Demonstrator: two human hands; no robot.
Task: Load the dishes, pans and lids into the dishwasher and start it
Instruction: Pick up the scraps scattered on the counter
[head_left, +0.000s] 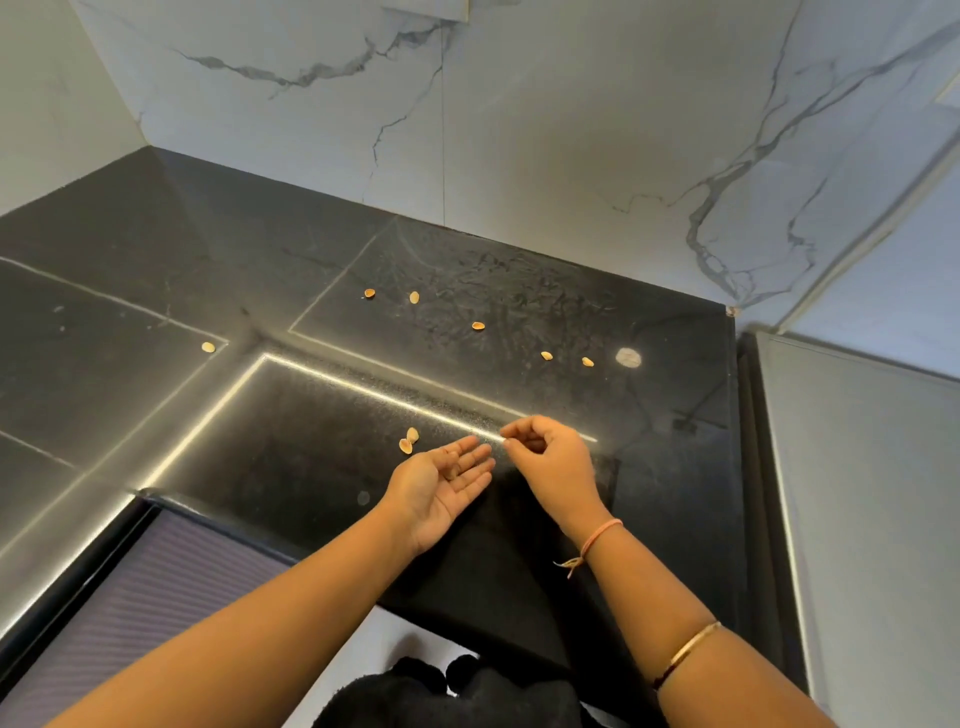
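Your right hand (550, 462) is curled, thumb and forefinger tips pressed together at its 10 o'clock edge; whether anything sits between them is too small to tell. Your left hand (441, 488) lies palm up with straight fingers pointing to 2 o'clock, their tips just beside the right hand's pinch. A small tan bit (451, 471) rests on the left palm, its shape hard to make out.

Where the dishes, pans, lids and dishwasher are, you cannot tell from this view. It shows a black countertop (156, 291) against a marbled wall (519, 130).

Two nut shells (409, 441) lie touching at 11 o'clock of the left fingertips, long axes running toward 12 to 1 o'clock. More shells are scattered farther off: one (208, 347) at 10 o'clock, two (369, 293) (414, 297) at 12, and three (478, 326) (546, 355) (587, 361) trailing toward 1 o'clock. All of these are well apart from both hands.

A dark cloth (452, 691) is cut off by the bottom edge
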